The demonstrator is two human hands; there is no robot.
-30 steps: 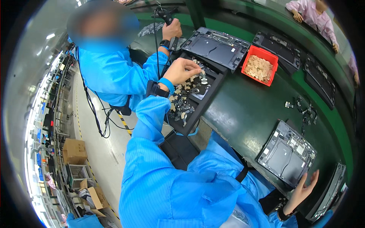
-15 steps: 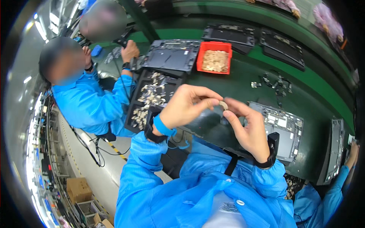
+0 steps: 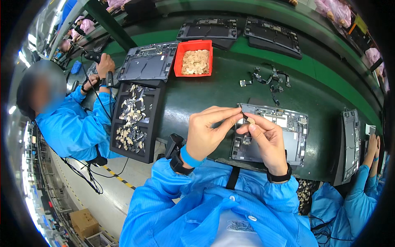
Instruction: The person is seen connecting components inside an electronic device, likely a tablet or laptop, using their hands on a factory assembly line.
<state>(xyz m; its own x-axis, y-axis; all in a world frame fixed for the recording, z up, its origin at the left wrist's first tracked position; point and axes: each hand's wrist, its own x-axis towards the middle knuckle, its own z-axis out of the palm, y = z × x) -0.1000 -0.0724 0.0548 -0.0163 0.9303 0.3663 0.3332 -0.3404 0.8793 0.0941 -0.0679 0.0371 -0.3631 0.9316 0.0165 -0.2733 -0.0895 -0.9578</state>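
Both hands meet over the near edge of an open device chassis point(image 3: 290, 142) with exposed circuit boards. Between their fingertips is a small dark flex cable point(image 3: 245, 116) with a tan piece point(image 3: 250, 120) at its lower end. My left hand point(image 3: 212, 131) pinches the dark upper end between thumb and fingers. On the other side, my right hand point(image 3: 267, 140) is closed around the tan end, thumb against the fingers. My fingers cover part of the cable.
Loose dark flex cables point(image 3: 271, 78) lie beyond the chassis. A red bin point(image 3: 177, 66) of tan pieces stands farther back. At left, a black divided tray point(image 3: 154, 119) holds tan and dark scraps, beside a co-worker point(image 3: 78, 119) holding a black tool. More chassis point(image 3: 349, 144) lean at right.
My view has shifted so the table things appear farther left. My hands are now above the chassis near edge. The dark strip between my fingers shows more plainly than before.
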